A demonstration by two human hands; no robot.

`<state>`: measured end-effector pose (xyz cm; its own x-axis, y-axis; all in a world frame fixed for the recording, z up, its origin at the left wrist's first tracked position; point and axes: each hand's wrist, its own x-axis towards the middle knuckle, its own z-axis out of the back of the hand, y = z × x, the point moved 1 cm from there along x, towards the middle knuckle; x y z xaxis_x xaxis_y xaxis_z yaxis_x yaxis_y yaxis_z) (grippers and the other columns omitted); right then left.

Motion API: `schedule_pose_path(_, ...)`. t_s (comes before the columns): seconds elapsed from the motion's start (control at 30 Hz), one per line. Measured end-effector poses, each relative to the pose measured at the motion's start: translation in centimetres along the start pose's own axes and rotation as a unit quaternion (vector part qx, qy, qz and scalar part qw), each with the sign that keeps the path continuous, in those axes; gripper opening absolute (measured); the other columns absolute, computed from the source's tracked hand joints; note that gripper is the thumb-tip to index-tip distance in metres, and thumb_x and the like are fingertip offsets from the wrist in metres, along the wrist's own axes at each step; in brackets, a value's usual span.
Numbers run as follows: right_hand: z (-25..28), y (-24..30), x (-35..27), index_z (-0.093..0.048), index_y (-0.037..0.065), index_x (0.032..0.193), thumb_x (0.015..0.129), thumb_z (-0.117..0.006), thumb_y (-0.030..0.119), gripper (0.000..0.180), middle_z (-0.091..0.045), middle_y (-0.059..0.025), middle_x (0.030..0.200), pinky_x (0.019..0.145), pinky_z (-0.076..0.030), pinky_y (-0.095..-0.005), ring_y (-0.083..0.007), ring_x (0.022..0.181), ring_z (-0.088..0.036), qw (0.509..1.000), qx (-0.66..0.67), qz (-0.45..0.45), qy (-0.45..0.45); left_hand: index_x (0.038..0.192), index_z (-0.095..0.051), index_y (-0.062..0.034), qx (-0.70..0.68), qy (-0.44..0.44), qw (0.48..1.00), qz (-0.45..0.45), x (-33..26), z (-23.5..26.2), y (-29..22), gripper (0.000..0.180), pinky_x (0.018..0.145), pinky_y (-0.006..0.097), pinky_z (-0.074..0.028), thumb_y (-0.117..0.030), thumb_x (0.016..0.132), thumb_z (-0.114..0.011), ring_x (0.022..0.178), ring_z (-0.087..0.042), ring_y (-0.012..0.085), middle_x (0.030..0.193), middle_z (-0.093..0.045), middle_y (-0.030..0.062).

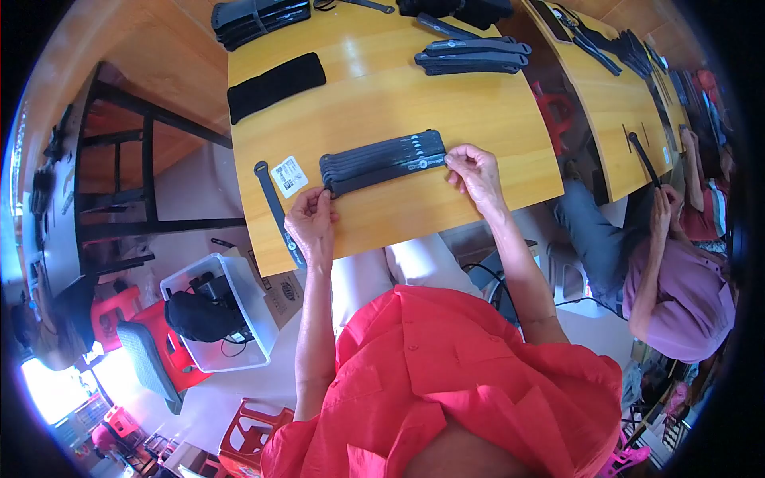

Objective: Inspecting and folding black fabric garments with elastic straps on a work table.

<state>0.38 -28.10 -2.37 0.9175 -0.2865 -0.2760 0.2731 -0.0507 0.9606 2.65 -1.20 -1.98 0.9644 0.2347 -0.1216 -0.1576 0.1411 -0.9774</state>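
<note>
Several black straps (381, 153) with pale print lie side by side in a neat overlapping row on the yellow wooden table. Along the near edge of that row runs one strap (382, 177). My left hand (312, 221) pinches its left end between thumb and fingers. At its right end my right hand (476, 175) is closed in a pinch, the other fingers curled. To the left of the row a single strap (279, 213) with a looped end lies lengthwise. Beside it is a white printed label (288, 176).
A black cloth pouch (276, 86) lies farther back on the table (382, 95). Strap bundles (472, 57) sit at the far right, another bundle (259, 20) at the far left. A plastic bin (267, 319) stands left on the floor. At the right table a co-worker (677, 295) holds a strap.
</note>
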Motion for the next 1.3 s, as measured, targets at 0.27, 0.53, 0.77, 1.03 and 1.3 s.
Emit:
schedule_pose_path(0.27,-0.08,-0.31,0.04,-0.062,0.002,0.084,0.079,-0.066,0.009,0.009,-0.057,-0.0003,0.062,0.038,-0.037,-0.0158,-0.0047,0.049,-0.053,1.000,0.006,0.005,-0.029,0.085,-0.062,0.0028,0.004,-0.013,1.000,0.024,0.08,-0.59,-0.13,0.007,0.045,0.018,-0.044,-0.003,0.081,-0.061,0.051,-0.052,0.0052,0.064,-0.059,0.0025)
schedule_pose_path(0.53,0.00,0.00,-0.05,-0.062,0.000,0.085,0.082,-0.063,0.011,0.012,-0.057,-0.0018,0.059,0.040,-0.042,-0.0171,-0.0055,0.048,-0.054,0.999,-0.003,-0.012,-0.038,0.085,-0.062,0.0025,-0.006,-0.013,1.000,0.023,0.03,-0.65,-0.02,0.009,0.047,0.018,-0.046,-0.006,0.083,-0.061,0.053,-0.052,0.0048,0.066,-0.059,0.0029)
schedule_pose_path(0.77,-0.12,0.03,-0.04,-0.062,0.000,0.086,0.083,-0.062,0.012,0.012,-0.057,-0.0022,0.060,0.041,-0.043,-0.0178,-0.0062,0.049,-0.055,0.999,-0.009,-0.022,-0.043,0.086,-0.062,0.0025,-0.001,-0.013,1.000,0.022,-0.03,-0.64,-0.13,0.009,0.048,0.017,-0.045,-0.006,0.083,-0.061,0.053,-0.052,0.0046,0.067,-0.060,0.0030)
schedule_pose_path(1.03,-0.21,0.09,-0.02,-0.061,-0.001,0.084,0.082,-0.062,0.010,0.011,-0.058,-0.0024,0.059,0.041,-0.044,-0.0182,-0.0067,0.048,-0.056,0.998,-0.004,-0.014,-0.054,0.085,-0.062,0.0018,-0.008,-0.014,0.999,0.029,0.07,-0.70,-0.01,0.007,0.048,0.016,-0.044,-0.005,0.082,-0.062,0.053,-0.052,0.0042,0.067,-0.060,0.0023)
schedule_pose_path(1.3,-0.47,0.21,-0.10,-0.061,-0.001,0.082,0.082,-0.061,0.008,0.009,-0.057,-0.0031,0.059,0.042,-0.046,-0.0186,-0.0073,0.048,-0.056,0.998,-0.012,-0.014,-0.061,0.084,-0.062,0.0012,0.008,-0.036,0.999,0.035,-0.01,-0.74,-0.23,0.006,0.047,0.017,-0.044,-0.004,0.082,-0.062,0.053,-0.052,0.0039,0.067,-0.060,0.0017)
